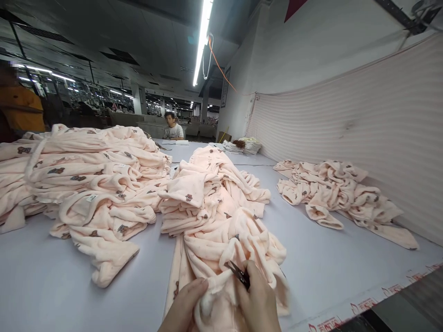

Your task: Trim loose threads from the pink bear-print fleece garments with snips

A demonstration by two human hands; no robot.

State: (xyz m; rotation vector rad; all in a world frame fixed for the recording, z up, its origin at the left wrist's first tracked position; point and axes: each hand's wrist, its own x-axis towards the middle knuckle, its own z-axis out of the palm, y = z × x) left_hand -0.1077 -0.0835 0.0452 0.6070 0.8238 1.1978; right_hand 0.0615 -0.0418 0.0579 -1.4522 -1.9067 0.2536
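Pale pink fleece with small brown bear prints makes up the garment (pixel 221 299) at the table's near edge. My left hand (pixel 187 302) is closed on its cloth, the thumb lying along a rolled edge. In my right hand (pixel 258 297) is a pair of dark thread snips (pixel 238 274), the blades pointing up and left over the fabric. The fingers of that hand also rest against the garment. Whether the blades touch a thread is too small to tell. Directly beyond lies a folded stack of the same fleece (pixel 188 207), joined by loose folds of cloth.
A large heap of pink garments (pixel 104 170) covers the left of the table (pixel 44 272). A smaller pile (pixel 335 189) lies at right beside a striped cloth screen (pixel 346 124). Folded pieces (pixel 247 146) sit at the far end. A person (pixel 173 129) is behind the table; another's orange clothing (pixel 22 108) shows at left.
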